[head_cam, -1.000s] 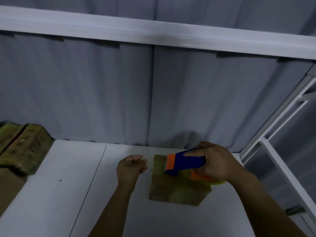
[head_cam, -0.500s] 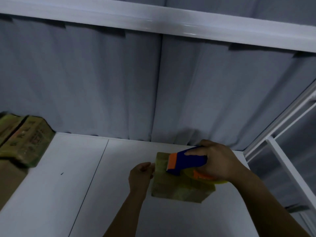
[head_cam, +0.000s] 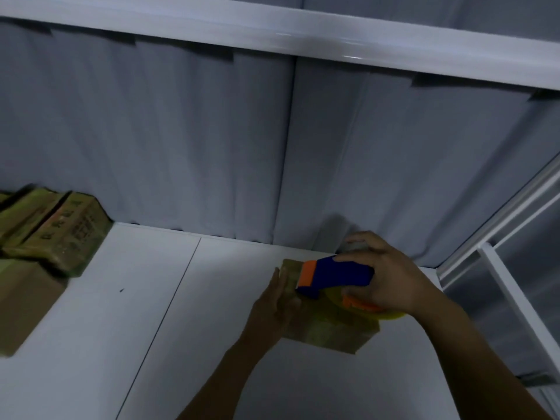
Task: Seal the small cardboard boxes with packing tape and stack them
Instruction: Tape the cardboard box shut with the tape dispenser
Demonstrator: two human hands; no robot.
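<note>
Head view: red print marks the lid of the nearest of the stacked boxes (head_cam: pixel 57 228) at the far left, but it is too blurred to read. No other writing shows. A small cardboard box (head_cam: pixel 330 331) lies on the white counter (head_cam: pixel 136 313), right of the dark seam (head_cam: pixel 181 283) that runs across it and close to the back edge. The right hand (head_cam: pixel 391 277) grips a blue and orange tape dispenser (head_cam: pixel 336 275), its orange end resting on the far part of the box top, with the yellowish tape roll (head_cam: pixel 335 303) beneath it. The left hand (head_cam: pixel 274 307) is flat, fingers straight, pressed against the box's left side. A larger brown box (head_cam: pixel 21 310) sits below the stacked ones. Grey curtain (head_cam: pixel 181 131) hangs behind the counter under a white beam (head_cam: pixel 272 34), and a white metal frame (head_cam: pixel 509 298) stands at the right.

One second ago the left hand was a fist held apart from the box; half a second ago it reached the box's edge. The dispenser has stayed on the box.
</note>
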